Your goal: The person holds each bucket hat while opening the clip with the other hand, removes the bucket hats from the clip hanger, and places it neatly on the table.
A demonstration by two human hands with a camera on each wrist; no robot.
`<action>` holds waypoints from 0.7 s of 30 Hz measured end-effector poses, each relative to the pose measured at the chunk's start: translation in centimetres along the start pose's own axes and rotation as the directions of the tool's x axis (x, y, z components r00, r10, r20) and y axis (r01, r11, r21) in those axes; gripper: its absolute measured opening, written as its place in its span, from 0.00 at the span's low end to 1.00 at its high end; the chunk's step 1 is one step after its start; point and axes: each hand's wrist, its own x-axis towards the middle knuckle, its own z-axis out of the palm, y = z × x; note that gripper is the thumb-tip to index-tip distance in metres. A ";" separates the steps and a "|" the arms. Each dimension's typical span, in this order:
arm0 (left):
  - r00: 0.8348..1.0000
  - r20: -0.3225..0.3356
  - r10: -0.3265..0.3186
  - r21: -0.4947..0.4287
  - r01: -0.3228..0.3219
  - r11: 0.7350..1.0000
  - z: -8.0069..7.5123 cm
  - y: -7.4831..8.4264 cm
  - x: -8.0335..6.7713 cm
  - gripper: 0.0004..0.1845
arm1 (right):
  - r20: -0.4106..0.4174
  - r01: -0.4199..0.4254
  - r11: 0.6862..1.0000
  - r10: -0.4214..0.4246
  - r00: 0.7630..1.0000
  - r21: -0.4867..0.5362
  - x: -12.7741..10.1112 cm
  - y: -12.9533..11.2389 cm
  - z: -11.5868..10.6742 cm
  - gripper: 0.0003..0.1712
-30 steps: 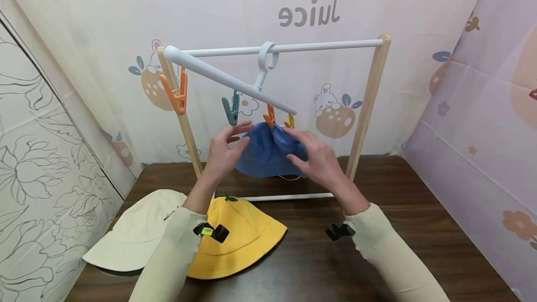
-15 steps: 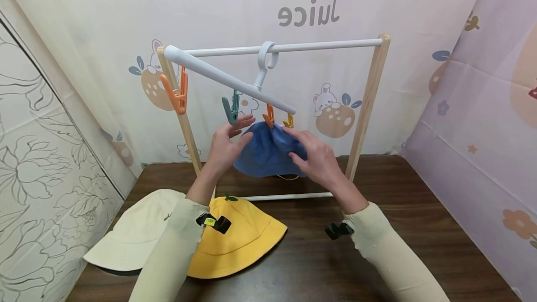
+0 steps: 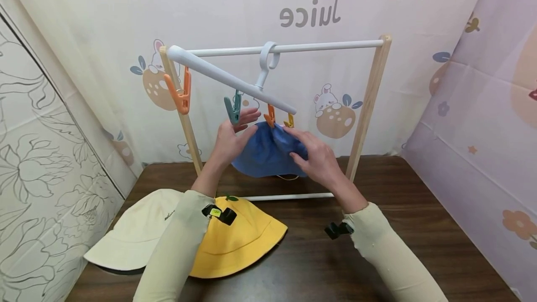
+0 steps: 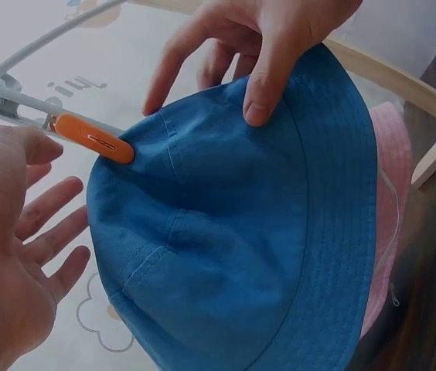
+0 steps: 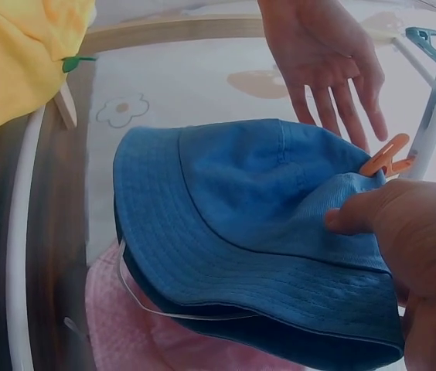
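Observation:
A blue bucket hat (image 3: pixel 266 153) hangs tilted from the hanger (image 3: pixel 230 79), its crown pinched by an orange clothespin (image 3: pixel 270 114). My right hand (image 3: pixel 320 160) holds the hat's right side, thumb on the near face and fingers behind. My left hand (image 3: pixel 232 139) is at the hat's left, fingers straight and apart; in the left wrist view they reach toward the crown near the clip, and contact is hard to tell. Behind the blue hat, a pink hat (image 5: pixel 117 317) shows in both wrist views. A yellow clothespin (image 3: pixel 289 120) is partly hidden beside the orange one.
The hanger hooks over the white bar of a wooden rack (image 3: pixel 371 101). A teal clothespin (image 3: pixel 233 107) and another orange clothespin (image 3: pixel 181 92) dangle from its left part. On the brown table (image 3: pixel 377 255) lie a cream bucket hat (image 3: pixel 134 232) and a yellow one (image 3: pixel 247 241).
My left hand has moved slightly up and right, now partly behind the teal clothespin. The right hand stays on the blue hat, almost still.

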 end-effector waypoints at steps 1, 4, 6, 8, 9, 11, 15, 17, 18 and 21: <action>1.000 0.003 0.002 -0.007 -0.002 1.000 0.0 0.0 0.1 0.25 | 0.001 -0.001 1.000 0.001 1.000 0.002 0.0 0.0 0.0 0.43; 1.000 0.012 0.014 -0.034 -0.014 0.999 0.1 0.0 0.4 0.26 | 0.004 -0.009 1.000 0.009 1.000 0.008 0.0 0.0 0.1 0.44; 1.000 0.018 0.012 -0.048 -0.011 0.999 0.1 0.1 0.6 0.26 | 0.005 -0.012 1.000 0.012 1.000 0.011 0.0 -0.1 0.1 0.44; 1.000 0.022 0.006 -0.066 -0.005 0.998 0.1 0.1 0.7 0.26 | 0.004 -0.015 1.000 0.014 1.000 0.012 0.0 -0.1 0.2 0.44; 1.000 0.024 0.000 -0.074 0.002 0.997 0.1 0.1 0.7 0.26 | 0.005 -0.016 1.000 0.016 1.000 0.013 0.0 -0.1 0.2 0.45; 1.000 0.029 -0.013 -0.091 0.015 0.996 0.2 0.0 0.8 0.26 | 0.006 -0.018 1.000 0.018 1.000 0.012 0.0 -0.1 0.3 0.45; 0.999 0.033 -0.039 -0.119 0.043 0.992 0.3 -0.2 1.1 0.26 | 0.002 -0.018 1.000 0.018 1.000 0.009 -0.1 0.0 0.5 0.45; 0.998 0.034 -0.055 -0.128 0.059 0.990 0.4 -0.2 1.2 0.26 | -0.006 -0.012 1.000 0.012 1.000 0.006 -0.1 0.1 0.6 0.45; 0.997 0.036 -0.061 -0.131 0.065 0.989 0.4 -0.2 1.3 0.26 | -0.011 -0.007 1.000 0.007 1.000 0.004 -0.1 0.1 0.7 0.45; 0.996 0.049 -0.069 -0.139 0.076 0.987 0.4 -0.3 1.5 0.26 | -0.024 0.006 1.000 -0.006 1.000 0.000 -0.1 0.2 0.9 0.44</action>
